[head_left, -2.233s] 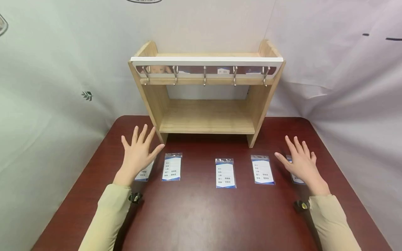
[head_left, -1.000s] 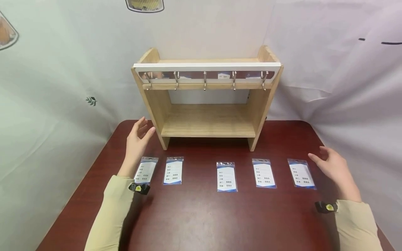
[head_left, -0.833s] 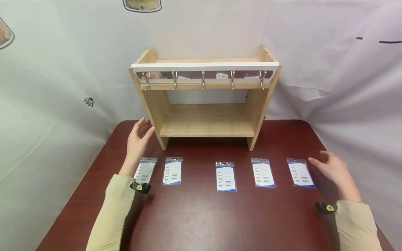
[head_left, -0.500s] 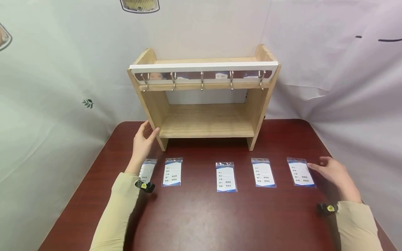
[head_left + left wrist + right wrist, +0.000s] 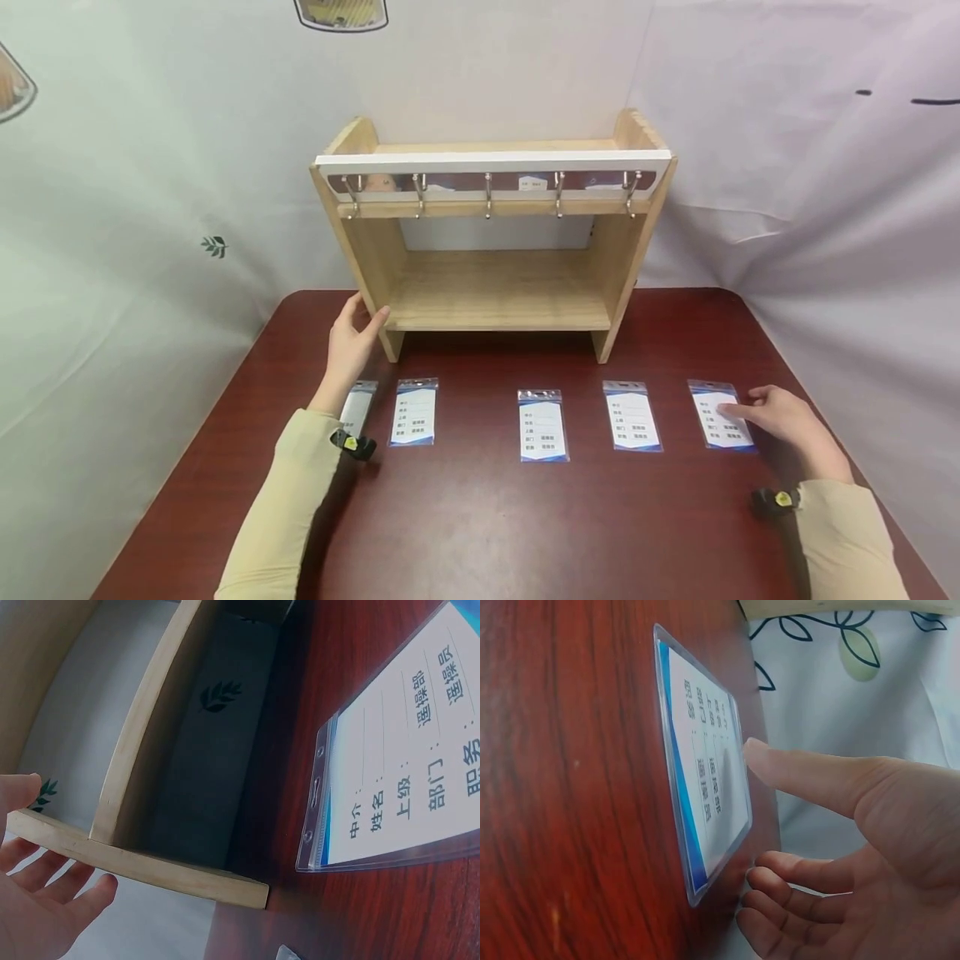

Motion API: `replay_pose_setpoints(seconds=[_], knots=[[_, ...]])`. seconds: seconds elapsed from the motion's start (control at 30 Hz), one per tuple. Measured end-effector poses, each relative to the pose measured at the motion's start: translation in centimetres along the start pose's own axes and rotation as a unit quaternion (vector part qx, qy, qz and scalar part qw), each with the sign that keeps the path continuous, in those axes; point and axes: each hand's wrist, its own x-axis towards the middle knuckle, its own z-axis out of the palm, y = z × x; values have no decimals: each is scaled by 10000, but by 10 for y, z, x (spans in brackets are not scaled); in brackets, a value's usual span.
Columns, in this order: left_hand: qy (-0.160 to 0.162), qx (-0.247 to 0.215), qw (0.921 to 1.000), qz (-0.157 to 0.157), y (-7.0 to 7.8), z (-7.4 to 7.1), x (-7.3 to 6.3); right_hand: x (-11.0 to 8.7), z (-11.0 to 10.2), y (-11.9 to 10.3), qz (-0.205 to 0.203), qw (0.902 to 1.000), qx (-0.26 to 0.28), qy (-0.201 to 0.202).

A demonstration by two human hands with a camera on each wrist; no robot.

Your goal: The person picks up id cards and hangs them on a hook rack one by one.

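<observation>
My left hand is at the left side panel of a small wooden shelf. In the left wrist view its thumb lies on the inner side and the fingers on the outer side, loosely bent; firm contact is not clear. Over at the right, my right hand hovers by the rightmost badge holder, which lies flat on the table. Its thumb reaches over the card while the other fingers are bent beyond its edge, with nothing between them.
A white-framed rail with several metal hooks runs across the shelf's upper front. More clear badge holders lie in a row on the dark red table: one at centre, one right of it, two at left. White cloth hangs behind.
My left hand has moved right onto the shelf's side panel. The right hand went outward, then came back left and lower over the rightmost badge holder. Both hands' spread fingers have bent.
</observation>
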Motion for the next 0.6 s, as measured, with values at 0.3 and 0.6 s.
replay_pose_setpoints(seconds=[0.3, 0.6], knots=[[7, 49, 10000, 9, -2, 0, 2, 6, 0, -9, -26, 9998, -67, -210], [44, 29, 10000, -60, -4, -1, 0, 11, 3, -14, 45, 9979, 304, -563]])
